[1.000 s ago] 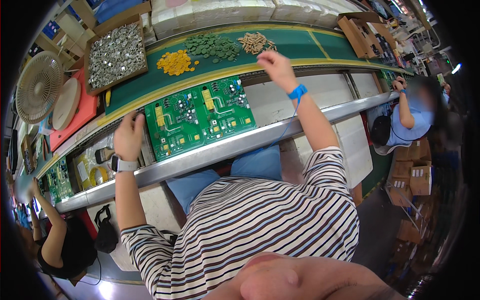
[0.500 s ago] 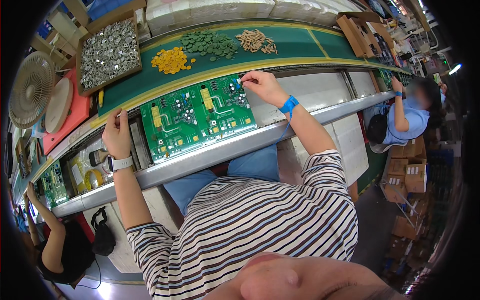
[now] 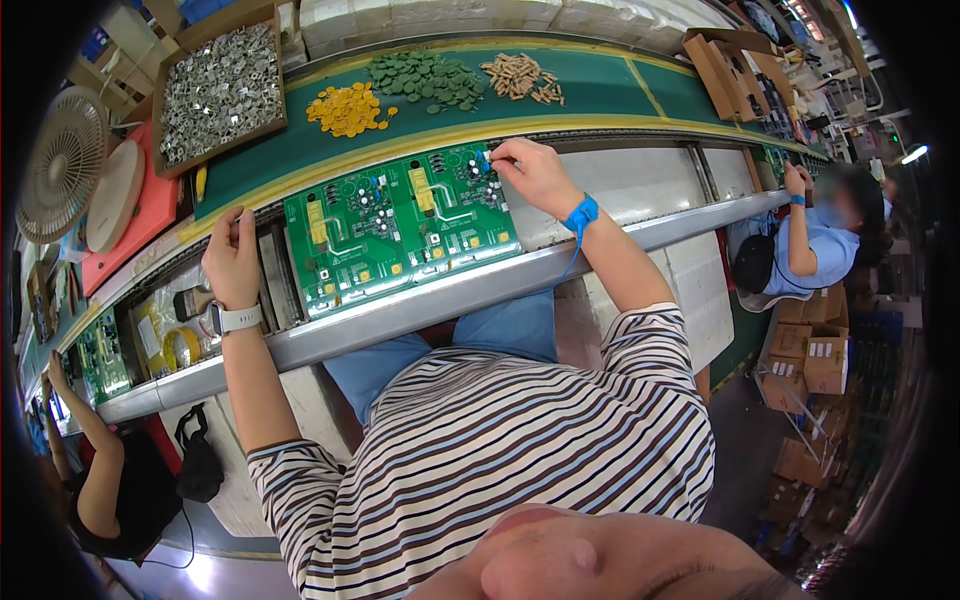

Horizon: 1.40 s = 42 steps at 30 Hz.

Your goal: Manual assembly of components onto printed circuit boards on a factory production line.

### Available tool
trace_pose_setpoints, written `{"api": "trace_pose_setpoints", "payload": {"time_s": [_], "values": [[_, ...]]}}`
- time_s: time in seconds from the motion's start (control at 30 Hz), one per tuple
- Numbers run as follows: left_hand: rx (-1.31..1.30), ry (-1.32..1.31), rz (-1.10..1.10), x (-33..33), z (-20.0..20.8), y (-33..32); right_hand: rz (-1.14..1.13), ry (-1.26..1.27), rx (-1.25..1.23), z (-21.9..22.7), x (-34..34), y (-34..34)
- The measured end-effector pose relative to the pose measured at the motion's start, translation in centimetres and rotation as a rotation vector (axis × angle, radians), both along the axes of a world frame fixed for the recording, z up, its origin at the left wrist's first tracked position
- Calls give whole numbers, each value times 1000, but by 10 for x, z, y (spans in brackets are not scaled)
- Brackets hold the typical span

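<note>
A green circuit board (image 3: 350,262) with two matching halves lies on the conveyor rail in front of me, fitted with yellow blocks, small capacitors and blue parts. My right hand (image 3: 538,176) is at its far right corner, thumb and fingertips pinched beside a small blue-and-white part (image 3: 487,158). Whatever sits between those fingertips is too small to make out. Off the board's left edge, my left hand (image 3: 232,262) hovers with its fingers curled together. Its fingertips hide anything they may hold.
Beyond the board lie piles of yellow discs (image 3: 348,109), green discs (image 3: 425,80) and tan cylindrical parts (image 3: 522,78). A cardboard box of metal parts (image 3: 222,95) stands far left. A brush (image 3: 192,303) and tape roll (image 3: 181,348) lie left of my wrist. Co-workers sit both sides.
The whole view has shifted slightly. My right hand stays pinched at the board's far right corner. My left hand has drifted a little away from the board, fingers still curled.
</note>
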<state>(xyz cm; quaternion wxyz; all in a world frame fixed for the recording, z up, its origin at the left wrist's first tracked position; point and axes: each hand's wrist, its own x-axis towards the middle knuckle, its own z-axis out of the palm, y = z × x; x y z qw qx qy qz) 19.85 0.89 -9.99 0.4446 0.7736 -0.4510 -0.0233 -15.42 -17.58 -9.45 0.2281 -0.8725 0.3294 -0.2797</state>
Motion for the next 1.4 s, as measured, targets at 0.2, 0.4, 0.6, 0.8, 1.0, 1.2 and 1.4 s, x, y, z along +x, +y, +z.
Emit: {"api": "trace_pose_setpoints", "payload": {"time_s": [0.2, 0.4, 0.6, 0.8, 1.0, 1.2, 1.4], "values": [[19, 18, 17, 1, -1, 1, 9, 28, -11, 2, -2, -1], [111, 94, 29, 3, -1, 1, 44, 78, -89, 2, -5, -3], [147, 103, 20, 7, -4, 1, 9, 60, -65, 1, -4, -2], [192, 107, 5, 5, -3, 0, 34, 78, -164, 0, -6, -3], [202, 145, -24, 2, 0, 1, 37, 99, -197, 0, -6, -4], [199, 162, -50, 4, -5, 2, -6, 93, -73, 4, -5, 1], [268, 318, -121, -2, 4, 2, -48, 83, 138, 21, -19, -26]]}}
